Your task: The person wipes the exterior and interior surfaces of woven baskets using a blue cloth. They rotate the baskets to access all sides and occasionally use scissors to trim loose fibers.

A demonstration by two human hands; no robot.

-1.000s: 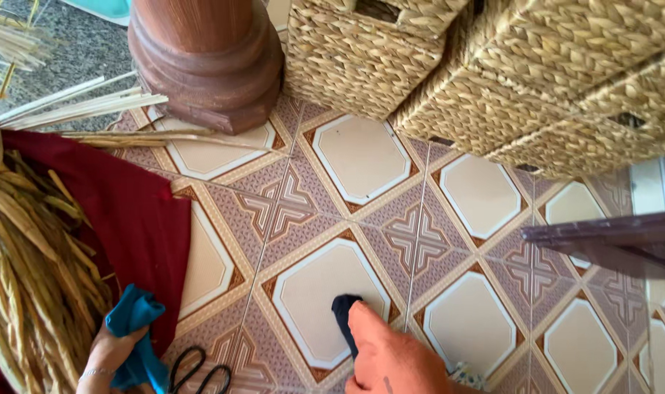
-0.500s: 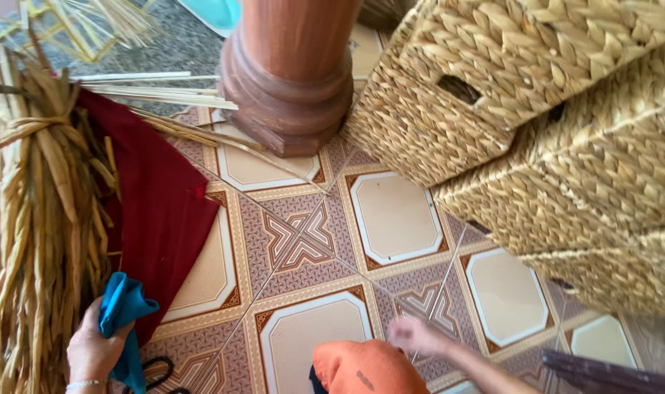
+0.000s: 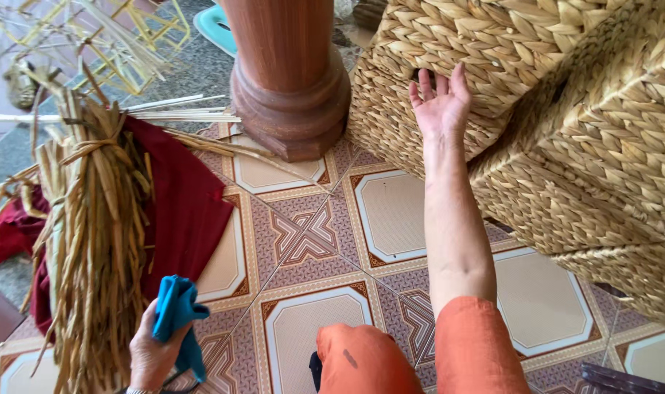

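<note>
While the left grip (image 3: 157, 350) clutches blue cloth (image 3: 176, 310), the right (image 3: 440, 102) spreads open above patterned tiles (image 3: 391, 211).

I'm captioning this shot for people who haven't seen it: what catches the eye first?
The stacked woven baskets fill the upper right, with the right hand spread against one. At left a bundle of dried straw lies on a red cloth, while the left hand grips a blue rag.

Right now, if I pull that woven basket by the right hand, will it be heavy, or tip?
The woven basket is plaited dried fibre, so probably light for its size. Its walls look thick and fairly stiff. It sits stacked among others; with the right hand at its handle slot, it may tip or shift the stack.
</note>
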